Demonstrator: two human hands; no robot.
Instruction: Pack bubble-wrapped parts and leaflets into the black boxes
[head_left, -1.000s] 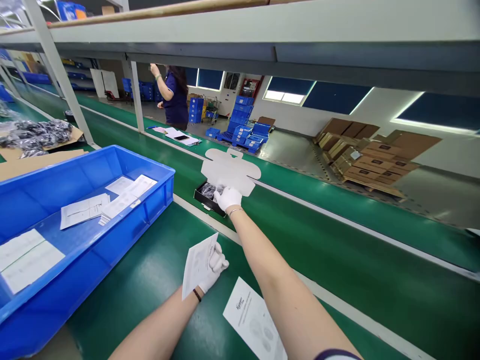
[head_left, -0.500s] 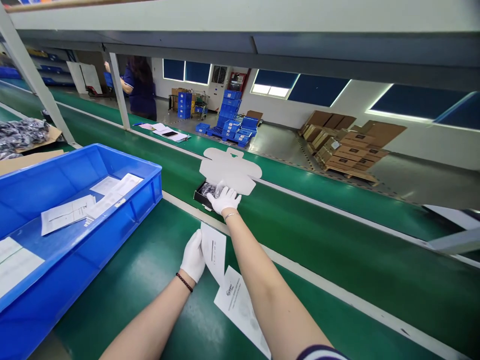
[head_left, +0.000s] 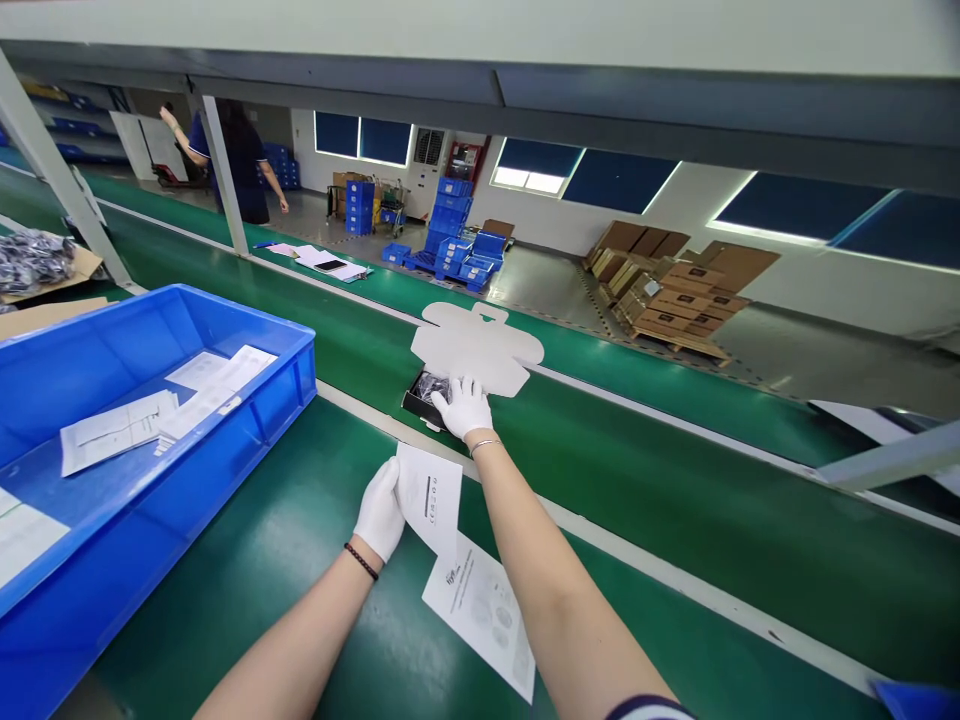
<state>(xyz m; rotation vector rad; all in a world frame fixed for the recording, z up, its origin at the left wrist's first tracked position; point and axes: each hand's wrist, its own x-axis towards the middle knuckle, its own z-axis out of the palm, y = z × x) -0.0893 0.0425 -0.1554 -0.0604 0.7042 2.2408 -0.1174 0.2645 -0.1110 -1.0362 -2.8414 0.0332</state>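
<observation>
My right hand (head_left: 463, 408), in a white glove, rests at the front of an open black box (head_left: 421, 398) on the green conveyor belt, with its fingers apart. Dark contents in the box are partly hidden by the hand. A white die-cut card lid (head_left: 476, 347) stands open behind the box. My gloved left hand (head_left: 380, 510) grips the edge of a printed paper sheet (head_left: 427, 497) just in front of the box. A second printed sheet (head_left: 480, 620) lies on the belt under my right forearm.
A blue plastic crate (head_left: 285, 400) holding loose papers stands to my left. Beyond the belt are a parallel green belt (head_left: 675, 400), stacked blue crates (head_left: 450, 225), and a pallet of cardboard boxes (head_left: 675, 310). A co-worker (head_left: 240, 160) stands far back.
The sheet in my left hand has gone from folded up to lying flatter near the box. My view has swung, and the co-worker has shifted left and turned.
</observation>
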